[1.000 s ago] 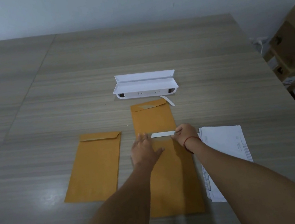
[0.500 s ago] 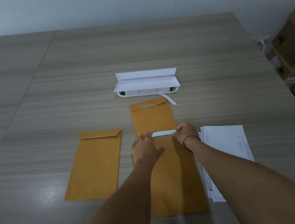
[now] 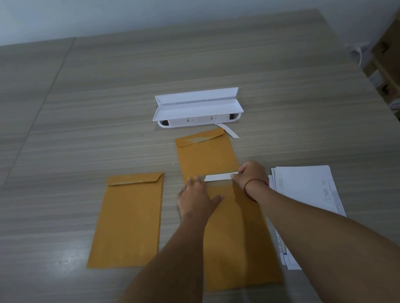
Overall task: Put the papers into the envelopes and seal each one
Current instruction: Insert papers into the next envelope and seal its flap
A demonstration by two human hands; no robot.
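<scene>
On the near envelope (image 3: 234, 236), left grip (image 3: 196, 198) lies flat, fingers released; right grip (image 3: 252, 173) pinches the white strip (image 3: 219, 177) along the envelope's top edge.

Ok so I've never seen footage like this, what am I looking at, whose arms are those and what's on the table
There is no machine here: the arms belong to a person wearing a camera on the head, so the picture looks forward and down over a grey wood-grain table. The left hand lies flat on a long brown paper envelope. The right hand pinches the end of a white paper strip along that envelope's top. A second brown envelope lies to the left, a third brown envelope farther away. A stack of white printed papers sits on the right, an open white plastic case farther back.
</scene>
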